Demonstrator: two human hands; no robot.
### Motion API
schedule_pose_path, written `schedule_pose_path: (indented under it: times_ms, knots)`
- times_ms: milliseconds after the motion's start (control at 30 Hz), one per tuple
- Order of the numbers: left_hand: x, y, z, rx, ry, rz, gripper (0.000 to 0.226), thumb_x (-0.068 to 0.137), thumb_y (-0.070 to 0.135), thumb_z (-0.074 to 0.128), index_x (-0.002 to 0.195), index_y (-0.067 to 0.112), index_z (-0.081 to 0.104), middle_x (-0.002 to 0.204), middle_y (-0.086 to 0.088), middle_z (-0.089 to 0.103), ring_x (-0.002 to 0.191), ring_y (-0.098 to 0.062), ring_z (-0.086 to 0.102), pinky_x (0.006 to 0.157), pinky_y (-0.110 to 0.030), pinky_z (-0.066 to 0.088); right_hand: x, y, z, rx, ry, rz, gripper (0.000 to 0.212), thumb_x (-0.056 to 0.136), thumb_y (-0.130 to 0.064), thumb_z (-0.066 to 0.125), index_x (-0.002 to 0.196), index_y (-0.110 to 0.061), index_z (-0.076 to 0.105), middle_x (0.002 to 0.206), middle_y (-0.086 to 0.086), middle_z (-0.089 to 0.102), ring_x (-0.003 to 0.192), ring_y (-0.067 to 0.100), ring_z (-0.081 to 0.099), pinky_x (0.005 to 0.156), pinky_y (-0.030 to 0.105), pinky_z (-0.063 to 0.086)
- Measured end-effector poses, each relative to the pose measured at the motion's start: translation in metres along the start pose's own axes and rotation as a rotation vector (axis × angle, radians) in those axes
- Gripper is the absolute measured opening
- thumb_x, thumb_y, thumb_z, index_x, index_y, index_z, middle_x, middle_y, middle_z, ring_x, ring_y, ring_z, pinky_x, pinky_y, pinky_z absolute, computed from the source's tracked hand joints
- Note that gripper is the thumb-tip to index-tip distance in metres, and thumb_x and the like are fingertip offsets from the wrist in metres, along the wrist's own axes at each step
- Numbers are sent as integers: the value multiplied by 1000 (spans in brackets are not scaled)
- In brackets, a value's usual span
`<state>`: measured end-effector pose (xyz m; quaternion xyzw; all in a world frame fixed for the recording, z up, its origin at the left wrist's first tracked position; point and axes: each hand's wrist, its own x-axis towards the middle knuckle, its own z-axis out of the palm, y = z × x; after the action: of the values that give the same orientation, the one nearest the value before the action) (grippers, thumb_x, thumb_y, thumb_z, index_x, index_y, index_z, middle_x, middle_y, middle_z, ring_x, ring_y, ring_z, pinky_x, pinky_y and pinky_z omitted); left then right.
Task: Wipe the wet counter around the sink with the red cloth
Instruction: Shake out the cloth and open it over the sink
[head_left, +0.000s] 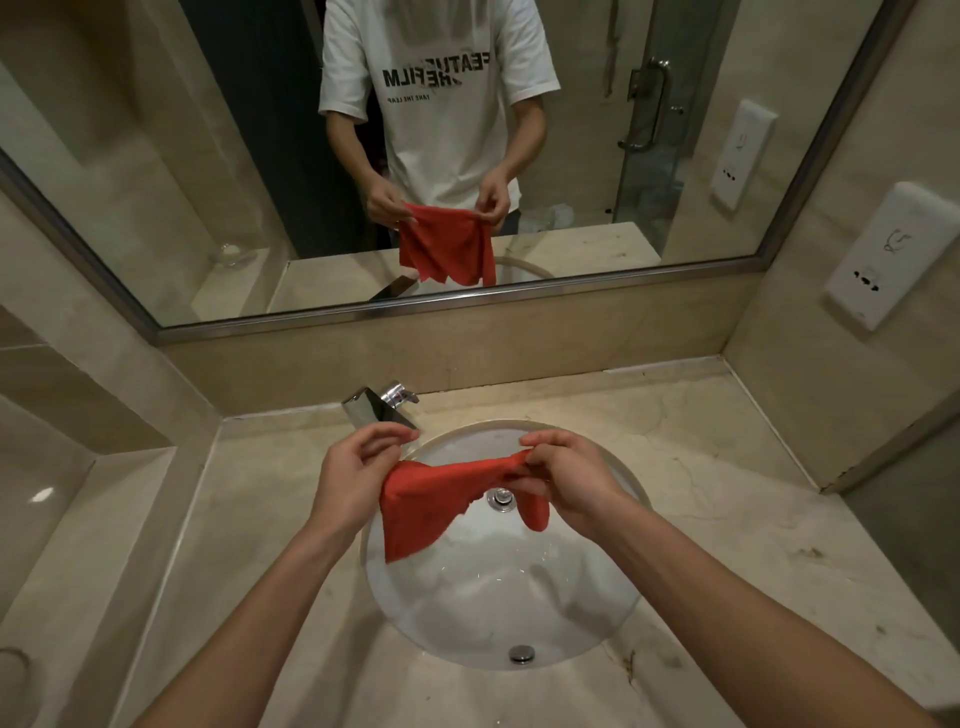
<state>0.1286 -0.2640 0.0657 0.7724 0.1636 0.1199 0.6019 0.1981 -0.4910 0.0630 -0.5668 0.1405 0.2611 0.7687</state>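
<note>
Wiping looks not yet begun: the cloth (431, 493) hangs in the air over the sink (519, 613), clear of the desk (727, 519). The left hand (358, 473) and right hand (566, 478) each pinch its top edge, stretching it between them. The cloth is thin, limp and frayed; the desk is veined, stained stone, with a glossy round basin and a chrome tap (376, 408) at its back edge.

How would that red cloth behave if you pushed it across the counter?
Probably floppy: the red cloth sags between both hands and hangs in folds. Likely light, since fingertips alone hold it. It would probably bunch up rather than slide flat.
</note>
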Motion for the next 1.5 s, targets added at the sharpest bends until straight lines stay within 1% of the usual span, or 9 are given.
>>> schedule_pose_path:
  times_ms: [133,367,467,567,800,933,1067,1333,1500]
  knots:
    - [-1,-5,-1,237,75,148,37,92,-1,57,103,31,73,94,11,74,85,-16,71,77,-38,57,-5,-5,2,-132,42,-65,25,87,17,42,96,2,61,74,23,60,53,31,63,56,36,50]
    - [-6,9,-1,653,75,483,20,90,2,65,101,15,75,97,5,76,85,-13,70,77,-18,45,-6,-8,-4,-314,68,-99,16,89,7,61,102,2,69,90,18,66,69,21,69,74,28,61]
    - [-3,15,-5,576,17,443,18,89,1,66,97,14,77,89,7,74,80,-3,67,74,-2,40,-12,-8,-9,-458,41,-155,30,79,-6,82,107,-6,71,93,10,65,80,19,67,68,16,52]
    - [0,23,-8,486,-56,319,19,84,3,72,96,16,77,86,11,73,81,0,67,77,-11,49,-14,-10,-10,-737,62,-264,28,78,-12,83,104,-12,73,80,1,63,73,10,61,55,7,41]
    - [7,32,-22,750,-146,415,36,72,-2,78,106,12,76,110,-2,71,98,-20,65,91,-31,50,-12,-10,-19,-1015,117,-490,12,79,-21,81,70,-18,74,81,-1,65,73,14,62,64,25,44]
    - [8,34,-21,874,-198,374,37,74,-2,76,109,10,75,116,-5,69,108,-25,64,89,-25,43,-11,-9,-22,-1058,32,-539,14,81,-28,80,74,-22,69,97,-8,60,89,8,58,77,27,49]
    - [7,28,-30,829,-306,315,39,68,-8,74,100,14,78,93,2,74,88,-17,67,80,-31,52,-16,-14,-28,-1000,-78,-522,13,85,-14,77,78,-12,66,74,3,70,67,14,65,65,32,55]
    - [11,16,-18,991,-165,359,31,76,-1,60,89,21,78,83,1,75,83,-24,66,68,-33,49,-17,-23,-31,-1198,-184,-563,13,89,-14,68,99,-21,69,80,-7,65,72,6,59,68,24,46]
    - [11,21,-19,493,-306,197,17,92,8,61,87,22,71,82,8,71,80,-9,65,76,-32,49,-19,-37,-42,-1298,-241,-513,9,88,-16,70,89,-20,79,77,-7,71,73,8,64,68,29,52]
